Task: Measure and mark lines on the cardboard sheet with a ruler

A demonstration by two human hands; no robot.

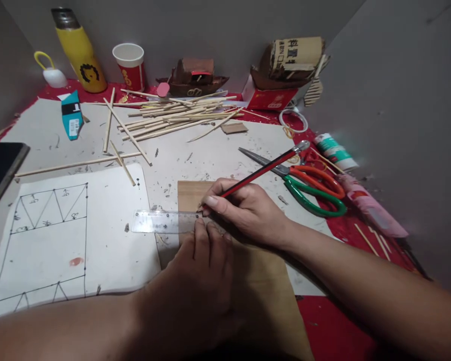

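My right hand is closed round a red and black pencil, which leans up to the right. The pencil's point meets the edge of a clear plastic ruler, over a brown sheet of cardboard. With its fingers stretched forward, my left hand presses the ruler's right part down on the cardboard. That part of the ruler is hidden under my fingers. To the left lies white paper with a drawn frame of lines and triangles.
Wooden sticks lie in a loose pile at the back. Scissors with orange and green handles rest right of my right hand. Behind stand a yellow bottle, a paper cup and two model boats. A dark-screened device lies far left.
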